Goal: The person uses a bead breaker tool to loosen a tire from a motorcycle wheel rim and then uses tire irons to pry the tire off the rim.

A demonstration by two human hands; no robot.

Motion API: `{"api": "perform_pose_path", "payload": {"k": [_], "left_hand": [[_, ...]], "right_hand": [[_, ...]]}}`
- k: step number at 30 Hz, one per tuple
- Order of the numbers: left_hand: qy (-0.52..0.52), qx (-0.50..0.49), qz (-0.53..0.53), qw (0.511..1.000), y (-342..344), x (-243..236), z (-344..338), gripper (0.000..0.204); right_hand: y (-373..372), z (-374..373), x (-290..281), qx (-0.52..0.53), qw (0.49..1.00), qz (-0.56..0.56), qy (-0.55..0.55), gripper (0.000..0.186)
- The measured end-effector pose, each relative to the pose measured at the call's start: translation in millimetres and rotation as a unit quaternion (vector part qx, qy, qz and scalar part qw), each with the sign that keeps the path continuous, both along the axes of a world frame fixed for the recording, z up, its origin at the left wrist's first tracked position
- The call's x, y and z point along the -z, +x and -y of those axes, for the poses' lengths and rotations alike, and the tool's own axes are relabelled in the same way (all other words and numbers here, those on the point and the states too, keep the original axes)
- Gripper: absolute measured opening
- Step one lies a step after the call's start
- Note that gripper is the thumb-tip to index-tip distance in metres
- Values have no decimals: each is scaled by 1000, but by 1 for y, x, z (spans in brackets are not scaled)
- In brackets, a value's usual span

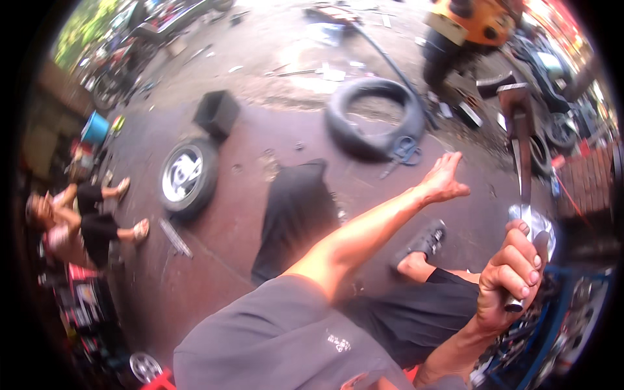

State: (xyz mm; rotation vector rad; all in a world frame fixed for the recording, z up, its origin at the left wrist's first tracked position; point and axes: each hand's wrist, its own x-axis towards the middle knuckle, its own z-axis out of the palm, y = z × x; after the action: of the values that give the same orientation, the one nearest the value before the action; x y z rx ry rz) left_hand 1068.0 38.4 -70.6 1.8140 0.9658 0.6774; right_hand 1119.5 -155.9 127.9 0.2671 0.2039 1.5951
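My left arm stretches toward the upper right, and my left hand [445, 175] is open with fingers spread, holding nothing, near a grey inner tube or tire [343, 121] with a small blue tool [406, 151] beside it. My right hand [510, 276] is closed around the lower end of an upright long metal tool [523, 149], whose widened brownish head rises high at the right; its exact kind is unclear. A shiny crumpled silver thing [546, 234] sits behind my right hand. My bent leg with a dark sandal [422, 244] is below my left hand.
A wheel [201, 185] and black container [214, 114] lie on the reddish floor plate [201, 260]. A person [91, 234] sits at far left near a blue bucket [95, 128]. An orange-and-black machine [468, 23], motorbike parts [104, 78], and a blue rack [559, 312] line the edges.
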Motion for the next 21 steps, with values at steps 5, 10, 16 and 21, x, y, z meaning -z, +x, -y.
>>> {"api": "perform_pose_path", "payload": {"k": [5, 10, 16, 21], "left_hand": [[235, -200, 0, 951, -85, -43, -32, 99], [269, -456, 82, 844, -225, 0, -9, 50], [139, -657, 188, 717, -342, 73, 51, 54], [-129, -578, 276, 757, -407, 96, 134, 42]], "right_hand": [[-68, -24, 1, -171, 980, -96, 44, 37], [-151, -8, 29, -359, 921, -151, -12, 31], [-216, -1, 64, -524, 837, -143, -62, 28], [-259, 14, 100, -621, 762, -93, -159, 24]]}}
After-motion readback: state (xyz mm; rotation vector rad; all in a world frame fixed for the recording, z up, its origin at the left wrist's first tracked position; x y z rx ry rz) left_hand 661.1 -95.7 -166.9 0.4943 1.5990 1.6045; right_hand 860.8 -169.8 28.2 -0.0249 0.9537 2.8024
